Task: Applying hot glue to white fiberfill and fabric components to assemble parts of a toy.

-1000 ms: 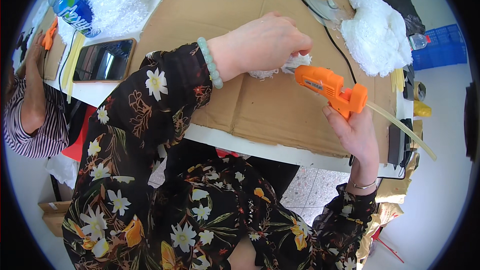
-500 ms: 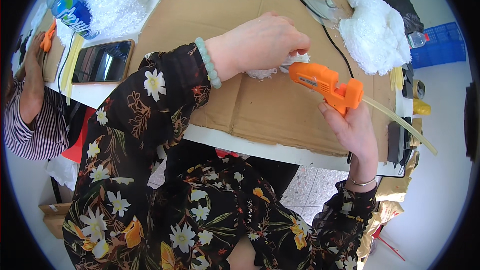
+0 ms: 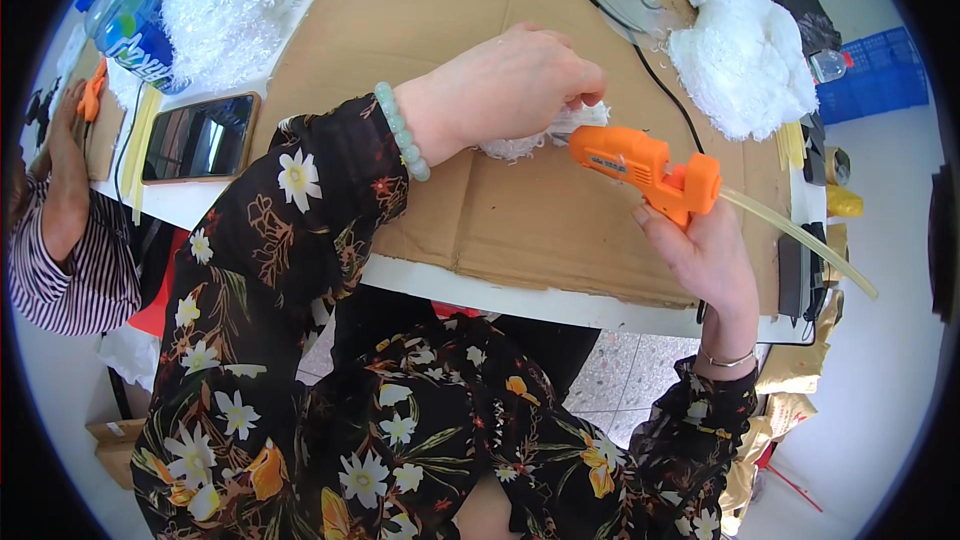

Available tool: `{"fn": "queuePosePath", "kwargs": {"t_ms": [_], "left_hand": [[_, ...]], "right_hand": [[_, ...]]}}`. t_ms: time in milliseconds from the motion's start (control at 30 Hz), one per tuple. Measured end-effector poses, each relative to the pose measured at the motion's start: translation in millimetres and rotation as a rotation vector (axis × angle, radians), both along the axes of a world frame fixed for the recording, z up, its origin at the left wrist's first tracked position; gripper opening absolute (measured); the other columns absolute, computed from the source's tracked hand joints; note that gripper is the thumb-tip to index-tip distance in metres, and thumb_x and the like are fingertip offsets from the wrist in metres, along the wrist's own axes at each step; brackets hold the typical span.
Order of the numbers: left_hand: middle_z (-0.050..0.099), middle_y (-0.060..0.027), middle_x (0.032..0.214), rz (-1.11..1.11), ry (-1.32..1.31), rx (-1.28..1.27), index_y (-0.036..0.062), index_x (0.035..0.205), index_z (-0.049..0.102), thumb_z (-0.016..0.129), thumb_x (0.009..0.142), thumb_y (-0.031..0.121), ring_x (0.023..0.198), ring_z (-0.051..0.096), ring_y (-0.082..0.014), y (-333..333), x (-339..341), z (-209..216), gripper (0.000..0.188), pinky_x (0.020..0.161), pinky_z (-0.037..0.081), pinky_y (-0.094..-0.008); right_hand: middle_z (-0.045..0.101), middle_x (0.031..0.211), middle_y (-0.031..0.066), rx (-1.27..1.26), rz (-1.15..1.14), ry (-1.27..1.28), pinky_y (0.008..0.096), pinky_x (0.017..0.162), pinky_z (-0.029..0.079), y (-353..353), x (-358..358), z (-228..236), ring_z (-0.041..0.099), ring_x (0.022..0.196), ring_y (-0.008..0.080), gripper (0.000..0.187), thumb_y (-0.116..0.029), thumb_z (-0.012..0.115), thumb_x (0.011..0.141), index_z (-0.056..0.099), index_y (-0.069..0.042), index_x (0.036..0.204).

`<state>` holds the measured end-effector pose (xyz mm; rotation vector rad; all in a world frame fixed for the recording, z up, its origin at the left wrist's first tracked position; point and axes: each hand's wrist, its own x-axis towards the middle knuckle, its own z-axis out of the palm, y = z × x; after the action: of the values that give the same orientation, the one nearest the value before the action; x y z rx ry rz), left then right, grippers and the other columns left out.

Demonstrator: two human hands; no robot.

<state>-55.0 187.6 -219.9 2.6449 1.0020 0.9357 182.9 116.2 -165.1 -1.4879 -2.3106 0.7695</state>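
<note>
My right hand point(image 3: 712, 245) is closed around the handle of an orange glue gun point(image 3: 628, 160). A long pale glue stick point(image 3: 800, 236) sticks out of the gun's back end. The nozzle touches or nearly touches a small white fringed piece point(image 3: 514, 148) on the cardboard. Over that piece bends my left hand point(image 3: 505, 83), its thumb and fingers pinched together on it. The hand covers much of the piece, and the fingertips are partly hidden.
A cardboard sheet point(image 3: 390, 30) covers the white table. At left are a phone point(image 3: 200, 138), a blue-labelled bottle point(image 3: 135, 35) and white shredded fringe point(image 3: 235, 10). A white fluffy heap point(image 3: 745, 60), a clear stand point(image 3: 630, 8) and a black cable point(image 3: 660, 75) lie right. A co-worker's arm point(image 3: 66, 180) shows far left.
The glue gun's tip has shifted slightly relative to the white piece, baring some of its nozzle. Both hands keep their grip; the whole view has shifted a little.
</note>
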Motion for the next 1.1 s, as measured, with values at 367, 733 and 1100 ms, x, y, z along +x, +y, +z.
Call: {"fn": "queuePosePath", "kwargs": {"t_ms": [367,733,1100], "left_hand": [[0.063,-0.0041,0.074,0.005,0.016,0.005,0.007,0.084,0.062,0.053,0.073,-0.001,0.079,0.06,-0.0248,2,-5,0,0.016,0.078,0.046,-0.0364],[0.063,-0.0037,0.074,-0.046,0.038,-0.004,0.0074,0.084,0.062,0.053,0.074,0.0,0.078,0.06,-0.0235,13,22,-2,0.016,0.078,0.045,-0.0359],[0.062,-0.0037,0.072,0.001,0.036,0.004,0.0076,0.086,0.062,0.052,0.077,0.002,0.076,0.058,-0.0237,1,16,21,0.014,0.076,0.045,-0.0355]], "right_hand": [[0.049,0.068,-0.0024,-0.036,-0.041,0.063,0.0226,0.053,0.036,3,8,1,0.042,0.06,0.0049,0.015,-0.008,0.062,0.08,0.055,-0.001,0.091],[0.05,0.067,-0.0012,0.018,-0.128,-0.014,0.0238,0.055,0.038,-1,30,-5,0.045,0.061,0.0062,0.019,-0.009,0.062,0.079,0.055,0.001,0.094],[0.05,0.067,0.0005,0.035,-0.145,-0.026,0.0255,0.055,0.039,-3,30,20,0.045,0.06,0.0078,0.022,-0.011,0.063,0.079,0.056,0.001,0.096]]}}
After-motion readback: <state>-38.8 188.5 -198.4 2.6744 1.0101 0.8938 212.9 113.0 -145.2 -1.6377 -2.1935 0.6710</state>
